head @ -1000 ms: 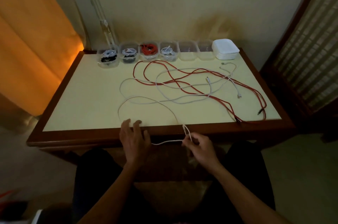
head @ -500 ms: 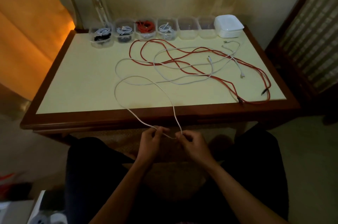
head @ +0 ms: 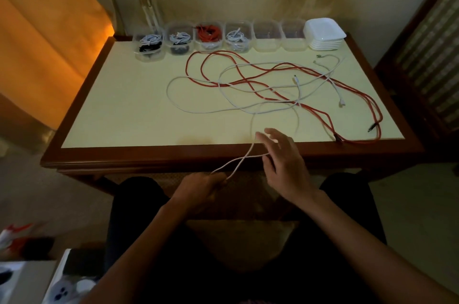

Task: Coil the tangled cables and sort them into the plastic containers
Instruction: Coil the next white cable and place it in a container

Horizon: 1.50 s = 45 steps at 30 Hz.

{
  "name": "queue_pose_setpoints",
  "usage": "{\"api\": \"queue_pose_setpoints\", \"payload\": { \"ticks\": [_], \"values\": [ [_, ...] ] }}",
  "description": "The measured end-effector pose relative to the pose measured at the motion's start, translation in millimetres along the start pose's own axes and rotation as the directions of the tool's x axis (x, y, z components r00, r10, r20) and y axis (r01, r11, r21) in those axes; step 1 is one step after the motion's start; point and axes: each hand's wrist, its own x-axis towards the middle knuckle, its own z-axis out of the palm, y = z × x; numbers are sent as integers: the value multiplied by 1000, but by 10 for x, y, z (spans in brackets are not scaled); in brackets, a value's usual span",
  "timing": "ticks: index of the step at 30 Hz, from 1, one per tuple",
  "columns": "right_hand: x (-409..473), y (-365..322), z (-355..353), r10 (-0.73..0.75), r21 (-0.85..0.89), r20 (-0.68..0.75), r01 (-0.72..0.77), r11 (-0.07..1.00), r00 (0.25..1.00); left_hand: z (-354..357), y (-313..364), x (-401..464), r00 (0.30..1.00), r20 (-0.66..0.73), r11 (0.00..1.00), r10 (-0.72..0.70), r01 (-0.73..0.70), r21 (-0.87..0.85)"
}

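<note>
Two hands were at work below the near edge of the table (head: 74,130). Our left hand (head: 198,188) was curled around a white cable (head: 238,162), pinching two strands of it just off the table's front rim. Those strands crossed each other on the way up to our right hand (head: 283,162), which hovered over the wooden border with its fingers spread and relaxed; one strand ran under its fingers, though we could not tell whether they truly gripped it. From there the white cable looped back onto the tabletop, blurred where it rose.

Further in lay the tangle: a long red cable (head: 248,80) in wide loops, crossed over and under by other white cables (head: 188,110), with its dark plug ends near the right front corner.

Along the far edge stood a row of clear plastic containers (head: 267,38). We counted six: the four on the left held coiled cables, the third of them a red coil (head: 208,32), and the two on the right looked bare inside. Just beside the rightmost container sat a stack of white lids (head: 324,33).
</note>
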Motion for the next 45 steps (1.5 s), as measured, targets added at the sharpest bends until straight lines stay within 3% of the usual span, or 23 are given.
{"api": "queue_pose_setpoints", "payload": {
  "ticks": [3,7,9,12,14,16,19,23,29,31,34,36,39,40,42,43,45],
  "values": [
    [-10,40,15,-237,-140,142,257,956,961,-39,65,81,999,43,1000,27,-26,-14],
    [-117,87,54,-229,-74,172,244,967,958,-66,160,90,997,-23,948,67,-71,-311],
    [-123,50,46,-164,44,208,158,986,964,-40,188,70,995,-100,878,23,-68,-475],
    [-135,-14,26,62,250,159,-101,963,985,-39,124,33,992,-93,744,-90,4,-668],
    [-137,-44,21,233,336,107,-256,907,967,-64,38,15,991,-6,581,-130,71,-810],
    [-125,-60,22,416,427,127,-428,797,900,-82,-12,-4,986,121,349,-114,154,-924],
    [-92,-60,5,581,559,182,-570,603,794,-65,-16,-18,978,210,156,-21,210,-965],
    [-73,-36,-7,628,607,219,-608,512,747,-77,99,9,987,157,-31,43,158,-987],
    [-82,-76,81,591,512,385,-697,502,709,-158,363,131,996,73,-267,46,82,-960],
    [-126,-117,108,529,446,448,-693,566,721,-186,453,164,998,58,-328,19,61,-943],
    [-221,-227,157,317,338,638,-625,703,702,-217,505,228,993,36,-404,-113,-13,-915],
    [-263,-296,153,180,295,753,-570,767,632,-243,483,276,952,31,-380,-304,-91,-920],
    [-282,-295,90,78,272,838,-538,798,540,-274,350,290,821,0,-251,-571,-175,-952],
    [-267,-280,52,81,282,834,-548,787,546,-266,295,275,795,-33,-174,-605,-173,-970],
    [-197,-261,-28,136,327,786,-593,735,603,-233,216,231,780,-138,101,-611,-95,-990],
    [-149,-260,-69,157,367,743,-593,717,650,-211,204,205,796,-184,233,-576,-56,-971],
    [-33,-270,-146,173,430,635,-531,730,753,-170,232,172,840,-208,382,-500,-2,-924]
  ]
}}
